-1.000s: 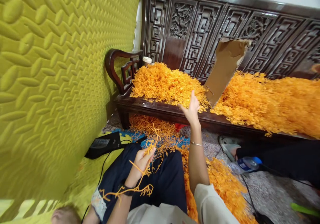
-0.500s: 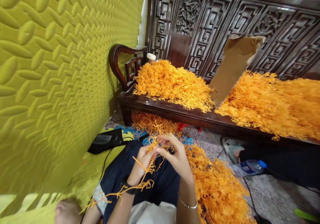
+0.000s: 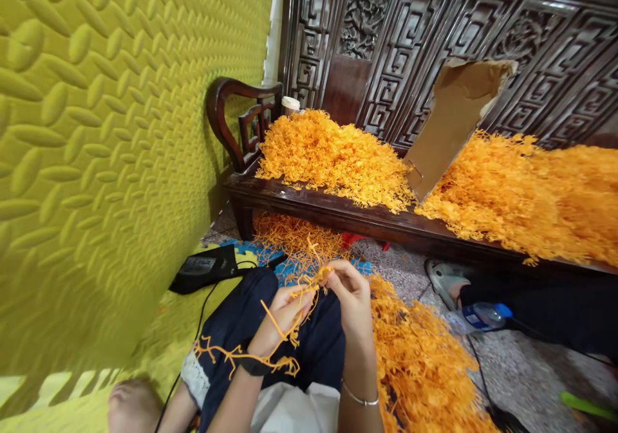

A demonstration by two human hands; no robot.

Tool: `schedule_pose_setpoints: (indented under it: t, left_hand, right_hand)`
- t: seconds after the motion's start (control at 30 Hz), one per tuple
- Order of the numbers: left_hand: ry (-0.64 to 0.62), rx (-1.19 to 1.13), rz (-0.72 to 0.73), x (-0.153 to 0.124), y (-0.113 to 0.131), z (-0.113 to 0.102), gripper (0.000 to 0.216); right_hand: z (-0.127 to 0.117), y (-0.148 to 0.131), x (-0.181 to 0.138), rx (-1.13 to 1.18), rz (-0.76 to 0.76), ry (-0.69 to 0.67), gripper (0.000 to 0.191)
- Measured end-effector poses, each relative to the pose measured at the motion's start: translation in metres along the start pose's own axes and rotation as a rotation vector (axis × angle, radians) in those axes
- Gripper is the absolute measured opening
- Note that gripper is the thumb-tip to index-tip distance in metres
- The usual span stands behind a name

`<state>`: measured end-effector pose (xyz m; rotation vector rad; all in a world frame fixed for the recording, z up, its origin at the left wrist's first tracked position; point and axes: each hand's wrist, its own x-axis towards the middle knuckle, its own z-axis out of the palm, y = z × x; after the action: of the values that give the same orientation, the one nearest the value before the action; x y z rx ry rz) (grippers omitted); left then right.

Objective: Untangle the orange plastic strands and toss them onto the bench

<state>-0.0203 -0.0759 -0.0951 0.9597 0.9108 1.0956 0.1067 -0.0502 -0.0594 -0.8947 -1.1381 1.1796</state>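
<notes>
Over my lap, my left hand [image 3: 286,314] is closed on a thin orange branching strand [image 3: 309,286] that looks like plastic. The fingertips of my right hand [image 3: 352,293] pinch the far end of the same strand, a short way to the right. Another orange twig-like piece [image 3: 241,357] trails across my left wrist and its black band. Between my hands and the bench lies a tangle of orange strands [image 3: 299,237] on the floor. A heap of small orange pieces [image 3: 420,362] spreads beside my right forearm.
A dark carved wooden bench [image 3: 299,195] carries large orange heaps [image 3: 333,156], with a cardboard piece [image 3: 451,118] standing between them. A black device [image 3: 203,269] with a cable lies at left. A bottle [image 3: 483,316] lies near another person's shoe [image 3: 444,282]. Yellow padding [image 3: 120,130] covers the left wall.
My right hand has drawn away from my left, to the right, with the strand now stretched between them. The view has tilted slightly downward.
</notes>
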Motion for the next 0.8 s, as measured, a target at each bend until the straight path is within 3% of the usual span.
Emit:
schedule_pose_setpoints:
  t: [0.13,0.3,0.57,0.8]
  left_hand:
    - [-0.058,-0.029,0.008,-0.001,-0.008,0.009,0.052]
    - [-0.131,0.032,0.058,-0.004,-0.007,0.025,0.052]
    - [-0.151,0.047,0.082,-0.012,0.009,0.037,0.054]
    - [-0.133,-0.034,0.148,-0.015,0.025,0.037,0.055]
  right_hand:
    - [0.003,0.0,-0.001,0.181,0.006,0.194,0.02]
    - [0.0,-0.011,-0.001,0.352,0.017,0.236,0.026]
    - [-0.001,-0.029,0.001,0.407,0.009,0.152,0.024]
    - [0.021,-0.047,0.012,0.466,-0.004,-0.042,0.024]
